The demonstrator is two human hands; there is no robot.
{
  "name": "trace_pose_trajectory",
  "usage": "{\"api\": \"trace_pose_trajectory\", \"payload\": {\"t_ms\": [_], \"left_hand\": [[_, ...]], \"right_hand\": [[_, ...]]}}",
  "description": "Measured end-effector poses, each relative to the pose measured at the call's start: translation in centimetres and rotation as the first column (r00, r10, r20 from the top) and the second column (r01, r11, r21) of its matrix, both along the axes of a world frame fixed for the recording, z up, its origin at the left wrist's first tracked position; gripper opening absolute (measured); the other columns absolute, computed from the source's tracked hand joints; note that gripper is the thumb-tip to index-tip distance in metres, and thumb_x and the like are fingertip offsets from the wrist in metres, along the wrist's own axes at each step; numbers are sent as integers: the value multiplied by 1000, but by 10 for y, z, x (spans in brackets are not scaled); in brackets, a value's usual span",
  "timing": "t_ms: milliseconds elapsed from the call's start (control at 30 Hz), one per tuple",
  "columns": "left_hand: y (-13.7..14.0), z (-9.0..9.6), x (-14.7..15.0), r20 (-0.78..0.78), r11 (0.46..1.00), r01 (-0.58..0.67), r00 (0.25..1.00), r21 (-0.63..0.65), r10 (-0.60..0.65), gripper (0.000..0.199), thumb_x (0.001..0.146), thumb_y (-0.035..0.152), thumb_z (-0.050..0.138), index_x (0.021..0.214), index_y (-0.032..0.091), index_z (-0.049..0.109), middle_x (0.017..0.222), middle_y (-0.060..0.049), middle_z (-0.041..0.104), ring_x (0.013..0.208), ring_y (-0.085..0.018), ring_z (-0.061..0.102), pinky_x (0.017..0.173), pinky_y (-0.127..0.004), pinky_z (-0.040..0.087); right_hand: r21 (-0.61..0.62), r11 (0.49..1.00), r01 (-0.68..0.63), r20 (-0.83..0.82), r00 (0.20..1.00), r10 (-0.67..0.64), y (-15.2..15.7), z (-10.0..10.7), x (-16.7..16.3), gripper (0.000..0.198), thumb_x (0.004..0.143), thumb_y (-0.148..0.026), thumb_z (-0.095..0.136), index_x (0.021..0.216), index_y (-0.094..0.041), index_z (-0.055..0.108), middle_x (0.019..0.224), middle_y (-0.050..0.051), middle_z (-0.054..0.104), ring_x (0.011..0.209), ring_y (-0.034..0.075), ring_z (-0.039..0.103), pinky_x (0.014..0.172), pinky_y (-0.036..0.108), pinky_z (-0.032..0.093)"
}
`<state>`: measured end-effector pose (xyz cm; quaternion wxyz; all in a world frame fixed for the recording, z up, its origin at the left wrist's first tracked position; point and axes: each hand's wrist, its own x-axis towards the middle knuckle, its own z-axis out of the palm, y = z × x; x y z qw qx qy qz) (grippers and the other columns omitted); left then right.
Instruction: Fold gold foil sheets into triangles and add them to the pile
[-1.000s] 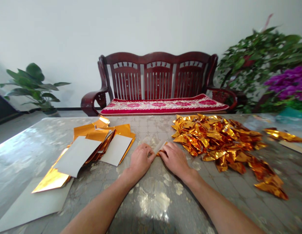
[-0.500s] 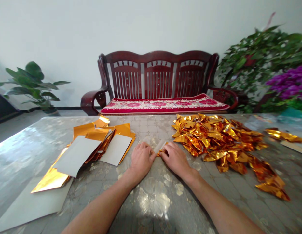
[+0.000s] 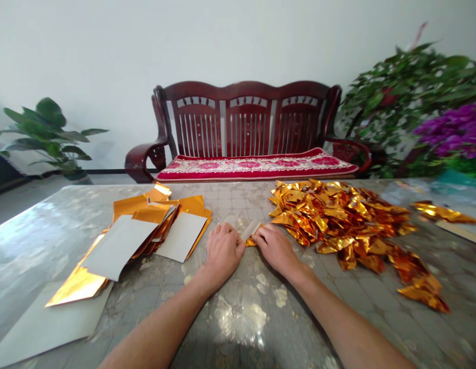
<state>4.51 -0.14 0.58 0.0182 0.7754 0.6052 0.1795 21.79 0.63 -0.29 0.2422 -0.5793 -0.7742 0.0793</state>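
Observation:
Between my two hands, low on the table, is a small piece of gold foil paper (image 3: 251,241), partly folded, with a pale strip showing on its far side. My left hand (image 3: 224,248) is closed, its thumb and fingers at the paper's left end. Pinched on the right end is my right hand (image 3: 274,247), fingers bent and pressed down. Much of the paper is hidden under the fingers. Left of my hands lies a loose stack of gold foil sheets (image 3: 138,207), some with the pale grey backing (image 3: 183,237) up. On the right is a heap of folded gold foil pieces (image 3: 338,212).
The shiny patterned table (image 3: 161,318) spans the view. A large grey sheet (image 3: 49,323) lies at the front left. Plastic wrapping (image 3: 405,190) and a foil piece (image 3: 445,211) sit at the right. Behind stand a wooden bench (image 3: 248,123) and potted plants (image 3: 57,138).
My right fingers have shifted slightly on the paper, and a little more gold shows at its near edge. The whole view has drifted slightly; the stacks lie as before.

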Motion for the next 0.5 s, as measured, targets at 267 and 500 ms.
{"api": "trace_pose_trajectory", "payload": {"t_ms": [267, 500], "left_hand": [[-1, 3, 0, 13, 999, 0, 1000, -42, 0, 16, 86, 30, 58, 79, 21, 69, 101, -6, 63, 100, -25, 54, 87, -37, 39], [0, 4, 1, 11, 999, -7, 1000, -42, 7, 16, 86, 29, 58, 78, 21, 69, 100, -7, 63, 99, -25, 54, 87, -38, 40]], "right_hand": [[12, 998, 62, 26, 998, -63, 1, 1, -1, 24, 92, -30, 57, 70, -21, 56, 81, 2, 58, 81, 16, 55, 72, 26, 37], [8, 997, 81, 86, 993, -81, 0, 3, -1, 25, 92, -33, 58, 70, -21, 57, 82, 2, 59, 82, 17, 55, 73, 26, 37]]}}
